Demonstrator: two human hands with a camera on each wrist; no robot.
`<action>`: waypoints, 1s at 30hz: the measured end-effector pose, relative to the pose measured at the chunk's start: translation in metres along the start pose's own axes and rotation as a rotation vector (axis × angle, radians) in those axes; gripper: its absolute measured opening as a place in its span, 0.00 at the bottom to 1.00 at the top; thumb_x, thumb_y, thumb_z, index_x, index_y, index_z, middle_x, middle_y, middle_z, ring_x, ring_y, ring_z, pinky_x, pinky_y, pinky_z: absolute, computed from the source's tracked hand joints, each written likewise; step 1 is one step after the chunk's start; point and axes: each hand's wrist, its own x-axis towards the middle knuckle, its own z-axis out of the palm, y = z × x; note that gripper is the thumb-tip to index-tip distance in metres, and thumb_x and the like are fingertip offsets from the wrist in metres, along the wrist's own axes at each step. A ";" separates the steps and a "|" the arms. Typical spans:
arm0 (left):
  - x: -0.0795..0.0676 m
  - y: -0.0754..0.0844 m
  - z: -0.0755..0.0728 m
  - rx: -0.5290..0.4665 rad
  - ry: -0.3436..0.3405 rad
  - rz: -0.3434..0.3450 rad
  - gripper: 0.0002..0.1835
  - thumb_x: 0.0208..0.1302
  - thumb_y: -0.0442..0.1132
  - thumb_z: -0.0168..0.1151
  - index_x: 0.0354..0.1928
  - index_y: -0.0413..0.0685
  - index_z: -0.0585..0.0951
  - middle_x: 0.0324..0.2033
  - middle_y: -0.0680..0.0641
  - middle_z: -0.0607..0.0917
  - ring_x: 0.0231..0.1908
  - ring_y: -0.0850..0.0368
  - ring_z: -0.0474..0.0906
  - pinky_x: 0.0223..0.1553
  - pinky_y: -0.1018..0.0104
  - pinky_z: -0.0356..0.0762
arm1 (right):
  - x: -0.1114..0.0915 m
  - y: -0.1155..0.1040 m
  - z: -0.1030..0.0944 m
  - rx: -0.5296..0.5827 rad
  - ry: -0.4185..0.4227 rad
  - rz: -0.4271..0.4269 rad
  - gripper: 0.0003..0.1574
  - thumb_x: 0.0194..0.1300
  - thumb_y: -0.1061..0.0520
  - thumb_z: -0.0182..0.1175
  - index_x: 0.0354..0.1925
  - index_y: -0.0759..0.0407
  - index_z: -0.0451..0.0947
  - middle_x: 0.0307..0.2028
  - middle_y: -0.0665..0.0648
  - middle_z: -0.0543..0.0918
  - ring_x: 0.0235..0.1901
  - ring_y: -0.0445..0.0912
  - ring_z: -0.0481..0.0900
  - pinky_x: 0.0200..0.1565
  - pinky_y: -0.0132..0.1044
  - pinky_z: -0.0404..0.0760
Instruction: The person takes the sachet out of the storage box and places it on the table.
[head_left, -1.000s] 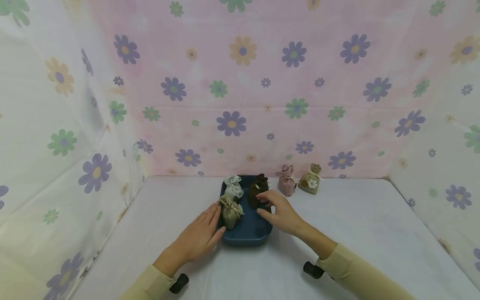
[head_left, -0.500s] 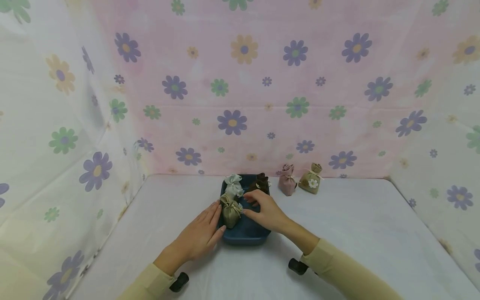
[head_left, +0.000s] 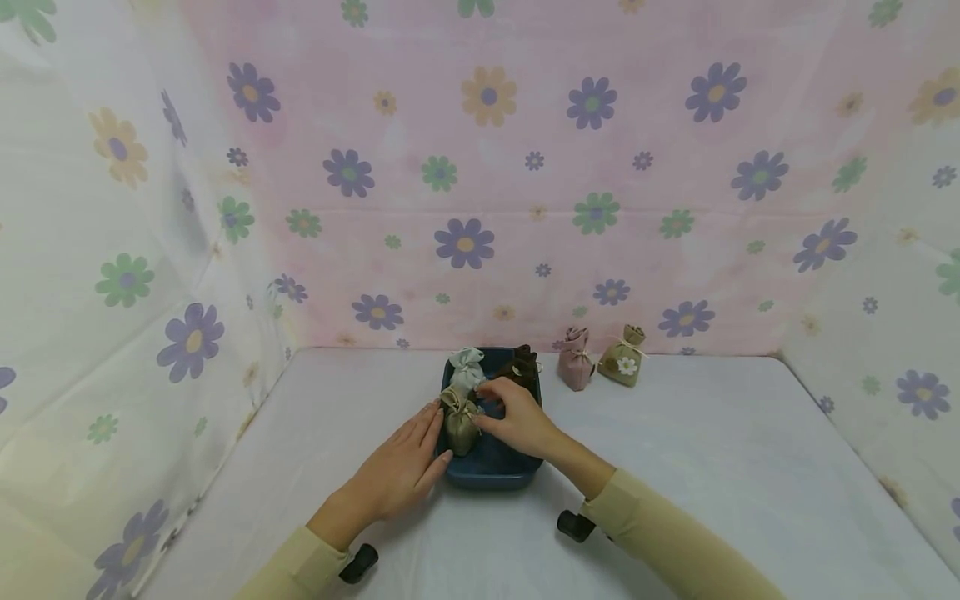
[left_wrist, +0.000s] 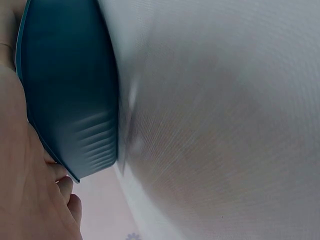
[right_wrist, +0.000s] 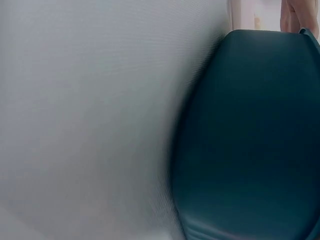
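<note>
I see the left hand (head_left: 397, 471) straight-fingered against the blue tray (head_left: 491, 482), lower centre, likely steadying it, while the right hand (head_left: 519, 423) curves at the olive pouch (head_left: 461, 435) inside, whether pinching I can't tell.

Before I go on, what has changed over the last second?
The right hand has moved left over the tray, from the dark brown pouch to the olive pouch; whether it grips that is unclear. The left hand stays against the tray's left side; the pink pouch stays outside it.
</note>
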 end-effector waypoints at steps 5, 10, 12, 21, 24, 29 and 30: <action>0.000 -0.001 0.000 0.004 0.011 0.001 0.40 0.83 0.61 0.30 0.80 0.35 0.50 0.81 0.38 0.47 0.80 0.45 0.44 0.77 0.47 0.52 | 0.006 0.000 0.006 0.014 -0.011 -0.017 0.28 0.66 0.61 0.69 0.61 0.69 0.76 0.53 0.64 0.81 0.50 0.56 0.82 0.52 0.53 0.82; 0.000 0.000 0.001 0.007 0.017 0.006 0.40 0.83 0.61 0.30 0.80 0.35 0.50 0.81 0.38 0.47 0.80 0.45 0.44 0.77 0.47 0.52 | 0.008 0.000 0.011 0.016 -0.006 -0.026 0.26 0.65 0.62 0.69 0.60 0.70 0.77 0.52 0.65 0.82 0.47 0.57 0.83 0.48 0.53 0.83; 0.000 0.000 0.001 0.008 0.020 0.009 0.40 0.83 0.61 0.30 0.80 0.35 0.50 0.81 0.38 0.47 0.80 0.45 0.44 0.77 0.47 0.52 | 0.009 0.001 0.013 0.010 -0.004 -0.030 0.26 0.65 0.62 0.69 0.59 0.69 0.78 0.52 0.65 0.82 0.47 0.57 0.83 0.48 0.53 0.84; 0.000 -0.001 0.003 -0.001 0.011 0.002 0.40 0.83 0.60 0.31 0.80 0.35 0.49 0.81 0.39 0.46 0.80 0.46 0.43 0.77 0.47 0.52 | 0.012 0.004 0.019 -0.043 0.002 -0.018 0.22 0.65 0.59 0.70 0.56 0.65 0.81 0.49 0.59 0.83 0.45 0.51 0.82 0.46 0.43 0.83; 0.000 -0.001 0.002 -0.005 0.020 0.005 0.39 0.83 0.59 0.34 0.80 0.35 0.50 0.81 0.38 0.47 0.80 0.45 0.44 0.77 0.47 0.52 | 0.014 0.004 0.020 -0.057 0.027 -0.023 0.19 0.64 0.59 0.71 0.52 0.64 0.83 0.45 0.58 0.83 0.42 0.50 0.81 0.43 0.38 0.80; 0.000 0.000 0.003 -0.002 0.027 0.010 0.39 0.83 0.58 0.34 0.80 0.35 0.50 0.81 0.38 0.47 0.80 0.46 0.44 0.77 0.47 0.53 | 0.015 0.004 0.019 -0.071 0.042 -0.033 0.16 0.63 0.62 0.70 0.49 0.64 0.84 0.43 0.56 0.84 0.40 0.48 0.80 0.42 0.36 0.80; 0.000 0.000 0.003 -0.002 0.026 0.010 0.39 0.83 0.58 0.35 0.80 0.35 0.49 0.81 0.38 0.47 0.80 0.46 0.43 0.77 0.47 0.53 | 0.015 0.004 0.019 -0.069 0.039 -0.035 0.15 0.63 0.63 0.70 0.49 0.64 0.84 0.43 0.56 0.84 0.40 0.47 0.81 0.42 0.37 0.81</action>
